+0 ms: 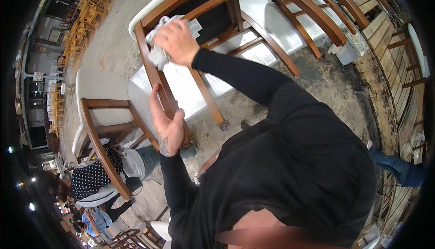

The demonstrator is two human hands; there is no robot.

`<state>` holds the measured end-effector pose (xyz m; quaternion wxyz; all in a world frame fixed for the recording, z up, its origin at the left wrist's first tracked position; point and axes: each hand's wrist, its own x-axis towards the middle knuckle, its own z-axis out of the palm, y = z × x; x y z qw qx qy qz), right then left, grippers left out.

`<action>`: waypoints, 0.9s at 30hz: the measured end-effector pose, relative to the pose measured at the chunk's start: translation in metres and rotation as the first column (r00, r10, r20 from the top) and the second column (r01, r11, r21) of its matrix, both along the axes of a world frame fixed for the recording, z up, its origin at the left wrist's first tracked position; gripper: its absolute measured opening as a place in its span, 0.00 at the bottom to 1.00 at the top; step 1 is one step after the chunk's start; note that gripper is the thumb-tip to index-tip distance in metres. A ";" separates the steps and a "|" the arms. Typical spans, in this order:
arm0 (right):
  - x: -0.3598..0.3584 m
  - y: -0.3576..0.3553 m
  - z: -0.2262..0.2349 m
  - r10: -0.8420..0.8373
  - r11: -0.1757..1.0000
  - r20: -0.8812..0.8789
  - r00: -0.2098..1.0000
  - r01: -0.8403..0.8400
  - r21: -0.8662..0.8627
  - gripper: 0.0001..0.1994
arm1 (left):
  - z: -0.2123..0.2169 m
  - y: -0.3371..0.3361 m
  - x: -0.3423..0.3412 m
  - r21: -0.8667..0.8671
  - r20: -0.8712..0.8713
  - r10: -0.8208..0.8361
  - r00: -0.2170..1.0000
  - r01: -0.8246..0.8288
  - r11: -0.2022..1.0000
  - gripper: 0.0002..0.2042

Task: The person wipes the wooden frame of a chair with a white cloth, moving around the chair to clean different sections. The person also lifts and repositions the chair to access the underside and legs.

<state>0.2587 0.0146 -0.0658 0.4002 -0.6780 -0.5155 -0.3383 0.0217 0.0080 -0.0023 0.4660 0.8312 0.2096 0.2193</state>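
The right hand (176, 43) clutches 1 bunched white cloth (158, 58) against the tipped chair (210, 18); the left hand (168, 124), thumb and fingers spread wide, is at that chair's leg (164, 83).

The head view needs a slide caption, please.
Right hand holds a cloth on a wooden chair; left hand open by its leg.

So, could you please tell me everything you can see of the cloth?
The cloth is pale whitish-grey and looks like soft fabric, crumpled into uneven folds. It is bunched under the right hand, which hides part of it; loose folds stick out above and below the hand. It lies against the brown wooden chair frame.
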 end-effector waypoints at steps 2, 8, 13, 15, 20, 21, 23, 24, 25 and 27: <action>-0.030 -0.007 -0.035 0.255 0.967 -0.131 0.958 -0.249 0.059 0.16 | 0.002 -0.002 -0.001 -0.041 -0.006 0.018 1.000 -0.018 0.999 0.40; -0.073 -0.052 -0.180 -0.289 0.843 -0.943 0.165 -0.423 -0.333 0.28 | 0.011 -0.006 0.002 -0.046 -0.111 0.086 0.990 -0.092 0.995 0.44; -0.020 0.063 -0.256 0.125 0.865 -0.568 0.814 -0.369 -0.339 0.22 | 0.017 -0.022 0.003 -0.296 -0.204 0.296 0.933 -0.347 0.890 0.46; -0.011 0.084 -0.285 0.118 0.743 -0.410 0.904 -0.354 -0.568 0.19 | 0.017 -0.029 0.004 -0.304 -0.230 0.367 0.901 -0.425 0.853 0.48; -0.084 -0.001 -0.312 0.309 0.537 -0.472 0.826 -0.561 -0.630 0.12 | 0.013 -0.036 0.007 -0.351 -0.195 0.470 0.861 -0.509 0.786 0.51; -0.107 -0.029 -0.306 0.371 0.515 -0.433 0.821 -0.570 -0.640 0.11 | 0.012 -0.037 0.008 -0.354 -0.177 0.475 0.862 -0.506 0.786 0.50; -0.136 -0.073 -0.294 0.596 0.433 -0.463 0.656 -0.748 -0.503 0.13 | 0.012 -0.038 0.008 -0.361 -0.142 0.489 0.861 -0.505 0.784 0.50; -0.146 -0.078 -0.290 0.608 0.093 -0.644 0.464 -0.847 -0.523 0.15 | 0.011 -0.038 0.008 -0.361 -0.132 0.498 0.857 -0.510 0.781 0.50; -0.147 -0.079 -0.286 0.468 0.110 -0.773 0.429 -0.896 -0.431 0.15 | 0.011 -0.038 0.007 -0.362 -0.128 0.505 0.853 -0.515 0.777 0.50; -0.122 -0.052 -0.286 0.152 0.058 -0.957 0.248 -0.969 -0.242 0.15 | 0.011 -0.038 0.005 -0.352 -0.126 0.500 0.857 -0.510 0.785 0.50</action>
